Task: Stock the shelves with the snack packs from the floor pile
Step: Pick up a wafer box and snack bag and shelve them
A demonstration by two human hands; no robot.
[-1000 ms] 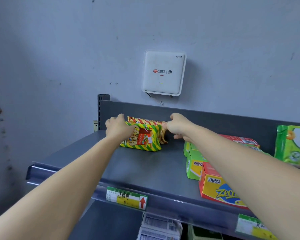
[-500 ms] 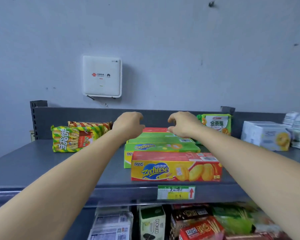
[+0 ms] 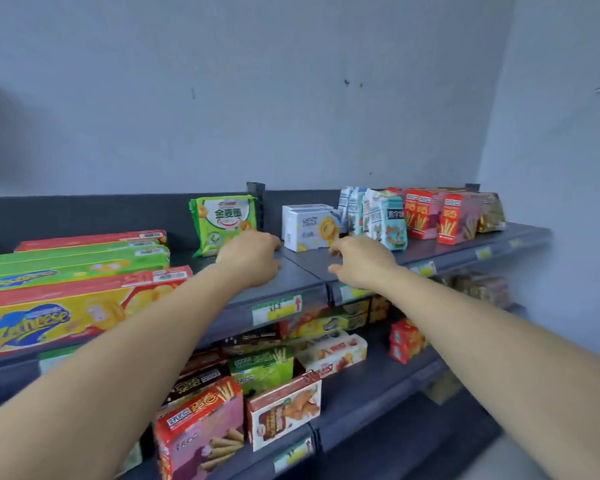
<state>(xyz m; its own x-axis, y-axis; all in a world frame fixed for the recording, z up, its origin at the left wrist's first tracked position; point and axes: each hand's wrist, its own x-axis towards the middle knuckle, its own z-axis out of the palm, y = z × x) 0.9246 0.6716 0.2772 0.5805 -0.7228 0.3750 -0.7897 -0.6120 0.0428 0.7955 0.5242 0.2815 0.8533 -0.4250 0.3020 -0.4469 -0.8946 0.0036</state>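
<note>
Though partly hidden, green snack pack [image 3: 222, 216] stands upright.

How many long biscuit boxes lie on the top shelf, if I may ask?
4, front to back: red Zcheese box, near green box, far green box, rear red box; others may be hidden off-frame.

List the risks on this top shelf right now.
1. The left hand is right in front of the upright green biscuit bag; a nudge could tip it.
2. The right hand is near the white box and tall standing packs; a sweep might topple them.
3. The Zecheese box lies at the shelf edge beside the left forearm; a bump might drag it off.
</note>
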